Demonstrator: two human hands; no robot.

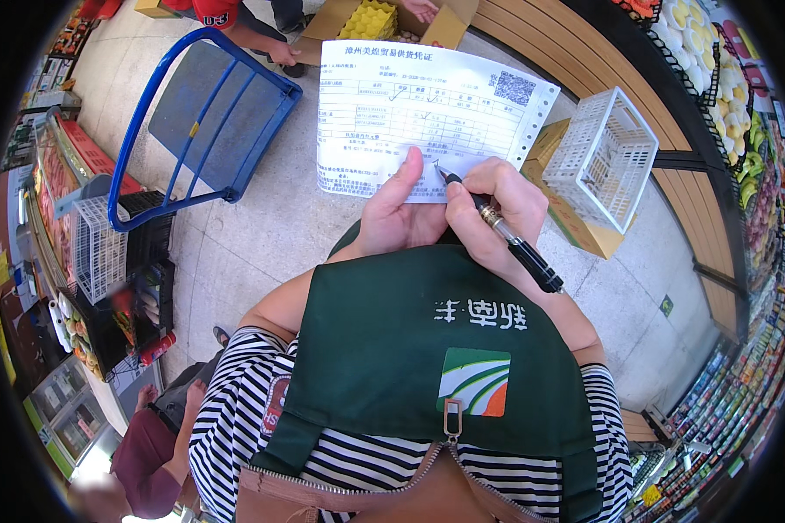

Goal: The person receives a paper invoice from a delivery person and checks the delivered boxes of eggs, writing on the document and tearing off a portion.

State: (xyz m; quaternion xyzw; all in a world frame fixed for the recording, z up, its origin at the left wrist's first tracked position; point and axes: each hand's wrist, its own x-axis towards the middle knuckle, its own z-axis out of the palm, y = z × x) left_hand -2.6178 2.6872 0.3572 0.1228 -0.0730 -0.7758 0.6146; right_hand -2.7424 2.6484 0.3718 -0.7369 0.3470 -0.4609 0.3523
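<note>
A white printed paper form [373,131] with a table, a printed code and a few pen ticks is held up in front of me. My left hand [405,209] supports its lower edge from below, with the thumb pressed on the front. In my right hand [504,202] is a black pen with a clear barrel [523,248]. The pen's tip touches or nearly touches the lower middle of the form, beside a short ink mark. Part of the form's lower edge is hidden behind my fingers.
A blue platform trolley [235,124] stands on the tiled floor at left. White plastic crate [595,163] sits on a cardboard box [579,222] at right. Ahead, a person in red reaches near an open carton [445,26] with yellow egg trays [368,19]. Produce shelves curve around; another person is lower left.
</note>
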